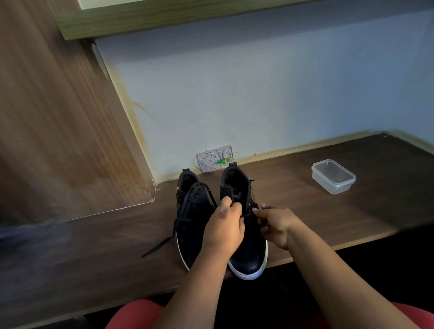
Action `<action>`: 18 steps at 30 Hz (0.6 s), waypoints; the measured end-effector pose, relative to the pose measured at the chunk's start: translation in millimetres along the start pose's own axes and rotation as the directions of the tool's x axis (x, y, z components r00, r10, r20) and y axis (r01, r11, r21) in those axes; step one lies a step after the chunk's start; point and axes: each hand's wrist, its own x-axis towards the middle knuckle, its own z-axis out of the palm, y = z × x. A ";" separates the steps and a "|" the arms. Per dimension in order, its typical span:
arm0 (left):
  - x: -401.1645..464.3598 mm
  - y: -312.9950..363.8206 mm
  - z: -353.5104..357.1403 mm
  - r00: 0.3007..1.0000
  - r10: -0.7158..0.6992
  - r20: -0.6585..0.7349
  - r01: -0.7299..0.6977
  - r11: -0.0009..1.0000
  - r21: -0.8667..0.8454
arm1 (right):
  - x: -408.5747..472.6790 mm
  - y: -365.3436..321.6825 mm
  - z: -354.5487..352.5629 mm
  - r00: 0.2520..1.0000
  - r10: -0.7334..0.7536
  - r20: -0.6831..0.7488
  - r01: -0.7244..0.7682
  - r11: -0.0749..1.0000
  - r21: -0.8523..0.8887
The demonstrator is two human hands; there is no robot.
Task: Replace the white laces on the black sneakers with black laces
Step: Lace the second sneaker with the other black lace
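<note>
Head view looks down on my dark wooden desk (318,216), where two black sneakers with white soles stand side by side, toes toward me. My left hand (225,231) rests over the right-hand sneaker (246,253), fingers curled at its upper eyelets beside the tongue, and seems to pinch something dark there; I cannot tell exactly what. My right hand (274,224) pinches a thin black lace (248,214) at the eyelets on that shoe's right edge. The left-hand sneaker (191,218) just beside it is already threaded with a loose black lace (169,235), whose end trails onto the desk to the left. A clear, lidless plastic container (333,177) sits well apart to the right. A white wall socket plate (215,158) stands behind the shoes.
</note>
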 end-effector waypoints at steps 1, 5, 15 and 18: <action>-1.3 0.5 2.3 1.000 -0.001 -0.014 0.001 1.000 -0.021 | 2.5 1.3 -0.6 1.000 -0.020 -0.013 0.019 0.998 -0.059; -0.8 -2.0 7.5 0.997 -0.070 0.038 0.076 0.985 -0.154 | 3.9 4.4 3.0 0.988 -0.135 -0.071 0.121 0.977 -0.175; 12.6 -12.3 -2.8 0.972 -0.194 0.136 0.234 0.880 -0.414 | 1.3 1.2 2.1 0.982 -0.190 0.022 0.190 0.952 -0.240; 20.8 -15.7 -13.3 0.982 -0.172 0.077 0.188 0.913 -0.362 | 3.9 0.8 -2.0 0.819 -0.544 0.183 0.488 0.491 -0.721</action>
